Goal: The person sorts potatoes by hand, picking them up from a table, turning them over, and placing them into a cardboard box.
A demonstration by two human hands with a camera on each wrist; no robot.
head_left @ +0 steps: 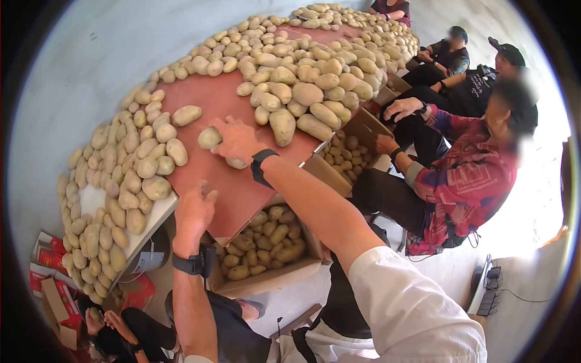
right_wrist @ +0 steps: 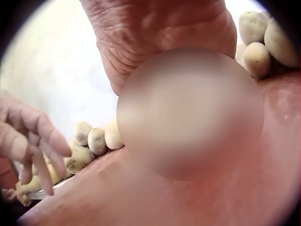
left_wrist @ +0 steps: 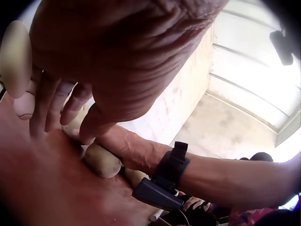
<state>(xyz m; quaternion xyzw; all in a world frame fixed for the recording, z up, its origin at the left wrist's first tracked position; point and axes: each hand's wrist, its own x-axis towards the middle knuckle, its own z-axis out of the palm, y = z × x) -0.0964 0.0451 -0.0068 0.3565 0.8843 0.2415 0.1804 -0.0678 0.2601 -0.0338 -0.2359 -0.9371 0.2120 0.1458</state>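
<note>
My right hand (head_left: 237, 142) is over the red board (head_left: 209, 100) with its fingers bent round a potato (head_left: 209, 138) at the fingertips. A second potato (head_left: 237, 162) shows under the heel of that hand; in the left wrist view this potato (left_wrist: 102, 161) is below the right wrist. A blurred disc covers the right hand's grasp in the right wrist view. My left hand (head_left: 193, 212) is above the board's near left edge, empty, fingers loosely bent and apart. One loose potato (head_left: 187, 115) lies on the board beyond both hands.
Potatoes are heaped along the left side (head_left: 145, 148) and far right side (head_left: 302, 91) of the long table. A cardboard box (head_left: 290, 275) of potatoes stands below the near edge, another box (head_left: 330, 172) to its right. Several seated people line the right; another person's hands (head_left: 112, 323) show lower left.
</note>
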